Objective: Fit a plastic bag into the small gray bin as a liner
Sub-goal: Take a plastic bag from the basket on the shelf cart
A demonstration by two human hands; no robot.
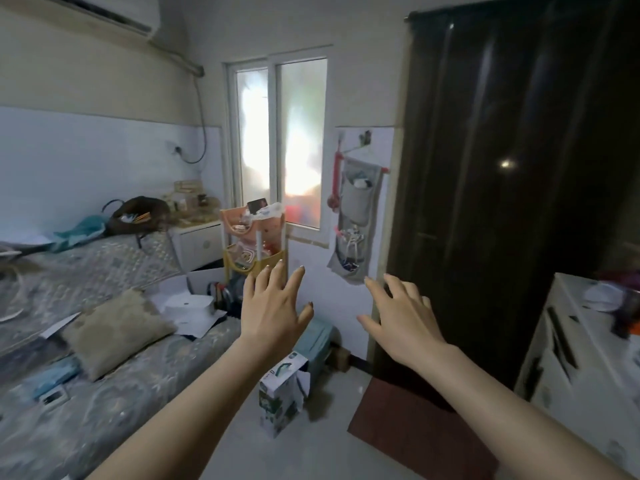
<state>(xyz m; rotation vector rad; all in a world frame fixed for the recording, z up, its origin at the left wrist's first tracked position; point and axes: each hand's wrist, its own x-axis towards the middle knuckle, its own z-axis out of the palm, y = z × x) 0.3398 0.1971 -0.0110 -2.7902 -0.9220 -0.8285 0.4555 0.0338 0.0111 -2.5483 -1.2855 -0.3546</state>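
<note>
Both my hands are stretched out in front of me, palms down, fingers spread, and neither holds anything. My left hand (272, 313) hovers in front of the tiered rack (254, 251). My right hand (401, 320) is beside the dark door (502, 188). A pale grey-blue ribbed container (320, 337) stands on the floor against the wall, just below and between my hands; I cannot tell whether it is the bin. I see no plastic bag clearly; something white and crumpled sits on top of the rack.
A bed (104, 393) with a cushion (117, 332), papers and a paper roll fills the left. An open white-and-green carton (280, 396) stands on the floor next to the container. A red mat (415, 431) lies before the door. White drawers (581, 358) stand at right.
</note>
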